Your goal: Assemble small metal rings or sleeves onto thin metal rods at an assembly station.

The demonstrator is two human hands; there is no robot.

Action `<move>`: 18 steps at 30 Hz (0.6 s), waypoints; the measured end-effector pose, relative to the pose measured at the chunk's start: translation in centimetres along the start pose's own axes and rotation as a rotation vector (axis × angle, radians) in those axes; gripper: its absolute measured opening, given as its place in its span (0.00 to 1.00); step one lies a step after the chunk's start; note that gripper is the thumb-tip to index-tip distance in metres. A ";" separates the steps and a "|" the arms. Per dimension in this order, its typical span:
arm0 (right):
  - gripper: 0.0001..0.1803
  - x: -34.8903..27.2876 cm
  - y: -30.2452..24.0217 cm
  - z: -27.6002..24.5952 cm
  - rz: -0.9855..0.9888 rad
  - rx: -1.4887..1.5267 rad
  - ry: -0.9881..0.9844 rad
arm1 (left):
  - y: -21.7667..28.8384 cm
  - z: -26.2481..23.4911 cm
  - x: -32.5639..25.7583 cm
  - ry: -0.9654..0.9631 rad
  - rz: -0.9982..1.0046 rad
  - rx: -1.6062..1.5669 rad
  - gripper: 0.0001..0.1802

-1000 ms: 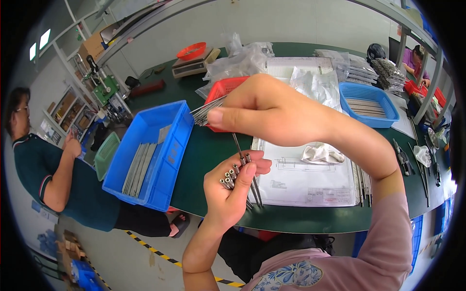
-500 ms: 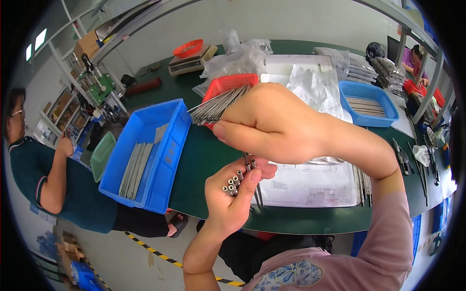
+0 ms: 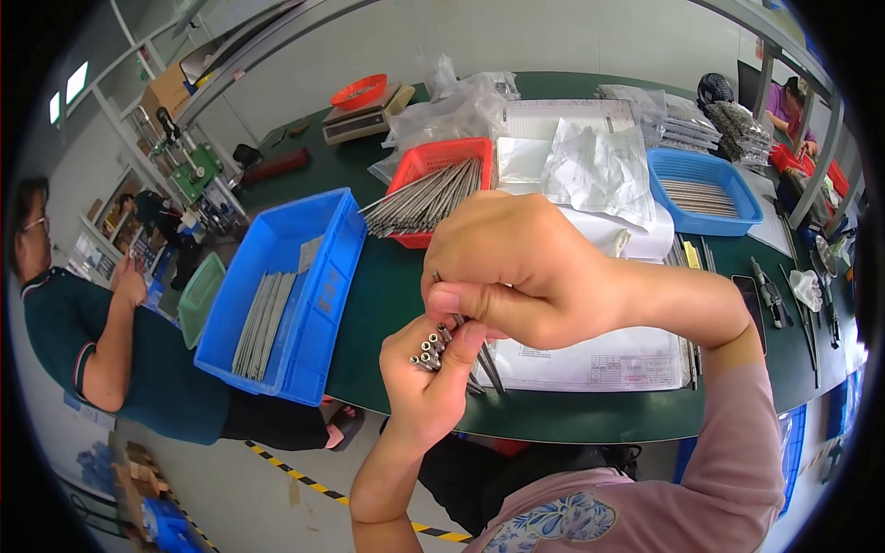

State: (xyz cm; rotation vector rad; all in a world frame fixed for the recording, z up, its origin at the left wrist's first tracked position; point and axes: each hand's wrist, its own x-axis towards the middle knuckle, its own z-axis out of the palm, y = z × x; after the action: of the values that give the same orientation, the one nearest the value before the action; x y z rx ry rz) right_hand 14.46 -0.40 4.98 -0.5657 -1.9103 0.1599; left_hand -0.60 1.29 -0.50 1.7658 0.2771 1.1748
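My left hand [image 3: 419, 380] is closed around several thin metal tubes [image 3: 430, 347], their hollow ends standing up past the thumb. Their lower lengths [image 3: 494, 370] slant down toward the bench beyond my fingers. Right above it, my right hand [image 3: 530, 267] pinches a thin metal rod [image 3: 436, 276] between thumb and curled fingers. Its far portion is hidden by my hands, so I cannot tell whether it sits inside a tube. Behind my hands, a red basket [image 3: 426, 154] holds a heap of similar thin rods [image 3: 433, 198].
A blue bin [image 3: 318, 323] with metal rods stands left, a light-blue basket [image 3: 714, 224] of rods at right. Papers [image 3: 599, 175] and plastic bags [image 3: 452, 115] cover the bench's middle and back. A scale [image 3: 364, 122] carries a red bowl [image 3: 358, 90]. A person [image 3: 120, 341] stands left.
My right hand has come down and closer to my left, now with a rod tip showing above its thumb. My left hand has shifted slightly left. Another person now shows in the left background.
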 end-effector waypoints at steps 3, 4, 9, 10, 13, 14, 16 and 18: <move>0.06 -0.2 -0.3 -0.4 -0.035 -0.100 0.018 | 0.1 0.0 -0.1 -0.024 0.016 0.049 0.09; 0.06 0.0 -0.5 -0.7 -0.035 -0.098 0.019 | 0.2 0.0 0.0 -0.056 0.014 0.084 0.09; 0.07 2.4 -2.2 -3.6 0.218 -0.013 0.170 | 0.6 1.0 0.3 -0.082 -0.114 -0.142 0.12; 0.06 1.7 -1.3 -3.2 0.153 -0.085 0.053 | 0.6 1.1 0.3 -0.041 -0.133 -0.173 0.12; 0.04 -1.1 -0.3 -2.4 0.063 -0.282 -0.146 | 0.2 1.1 0.1 0.023 -0.115 -0.176 0.12; 0.04 -1.7 -0.4 -2.2 0.083 -0.294 -0.142 | 0.0 1.3 0.1 0.035 -0.088 -0.150 0.13; 0.05 -2.3 -1.1 -2.0 0.099 -0.291 -0.159 | 0.1 0.7 0.1 -0.020 -0.096 -0.042 0.13; 0.06 -2.3 -1.8 -2.1 0.066 -0.470 -0.264 | -0.4 0.9 0.0 -0.029 -0.012 0.055 0.14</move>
State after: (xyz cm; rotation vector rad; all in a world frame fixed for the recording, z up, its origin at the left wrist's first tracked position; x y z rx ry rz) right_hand 16.50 -3.40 4.54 -0.9602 -2.2001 -0.1889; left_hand 0.27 0.97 -0.88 1.8246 0.3048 1.1420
